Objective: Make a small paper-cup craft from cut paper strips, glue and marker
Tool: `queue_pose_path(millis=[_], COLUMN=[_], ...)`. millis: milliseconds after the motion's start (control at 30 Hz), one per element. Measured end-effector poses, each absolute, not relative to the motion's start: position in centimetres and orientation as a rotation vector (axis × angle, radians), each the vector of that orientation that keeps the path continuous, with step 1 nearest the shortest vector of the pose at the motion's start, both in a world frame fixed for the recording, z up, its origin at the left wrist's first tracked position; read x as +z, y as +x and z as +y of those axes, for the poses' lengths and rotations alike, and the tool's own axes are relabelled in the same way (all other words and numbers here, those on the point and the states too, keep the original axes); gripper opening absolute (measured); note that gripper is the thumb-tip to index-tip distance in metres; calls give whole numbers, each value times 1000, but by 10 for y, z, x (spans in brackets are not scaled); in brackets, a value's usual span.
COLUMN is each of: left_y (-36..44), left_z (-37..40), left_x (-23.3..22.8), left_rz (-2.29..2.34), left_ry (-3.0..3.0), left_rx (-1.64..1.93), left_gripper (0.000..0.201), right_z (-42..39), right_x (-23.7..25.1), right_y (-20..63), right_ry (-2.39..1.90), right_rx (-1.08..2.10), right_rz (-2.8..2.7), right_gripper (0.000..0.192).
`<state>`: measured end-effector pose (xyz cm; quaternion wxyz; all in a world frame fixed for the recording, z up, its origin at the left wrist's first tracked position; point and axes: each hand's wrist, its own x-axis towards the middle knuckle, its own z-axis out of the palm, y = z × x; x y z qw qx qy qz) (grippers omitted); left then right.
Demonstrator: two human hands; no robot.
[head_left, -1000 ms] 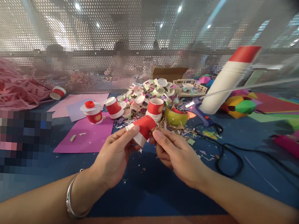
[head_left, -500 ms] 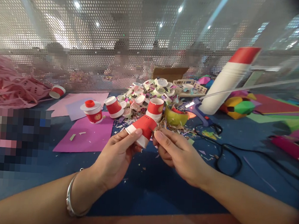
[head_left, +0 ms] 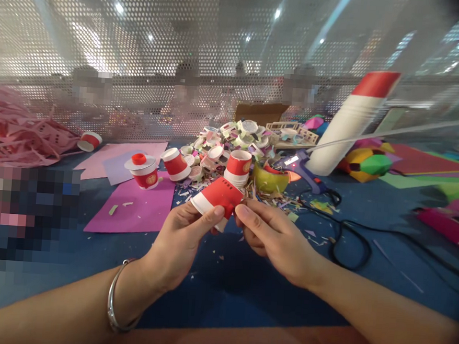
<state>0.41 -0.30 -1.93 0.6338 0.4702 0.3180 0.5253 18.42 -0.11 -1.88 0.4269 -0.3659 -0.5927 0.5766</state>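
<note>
Blue worktop (head_left: 244,293) before a perforated screen (head_left: 143,56)

The screen stands along the far edge; ceiling lights (head_left: 119,8) glare through its holes. A reddish strip (head_left: 241,338) runs along the near edge, and blurred windows (head_left: 454,51) show at the far right.

We find no readable text, brand or number anywhere. The red paper cup (head_left: 218,195) held up in both hands carries a row of tiny dark marks, too small to read. The upright red cup (head_left: 237,168) behind it and the lidded cup (head_left: 145,172) each show a round gold emblem, its characters too blurred to make out.
</note>
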Motion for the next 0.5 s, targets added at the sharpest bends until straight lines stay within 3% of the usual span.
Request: queue_pose_path(millis=[500], left_y=[4], left_z=[-6], left_x=[-21], left_rz=[777], left_ry=[1264], left_rx=[1200], left_gripper=[22], right_z=[-4], right_x=[-20], right_y=[185], right_ry=[-918], right_rx=[1438], right_rz=[-1519], right_gripper=[45])
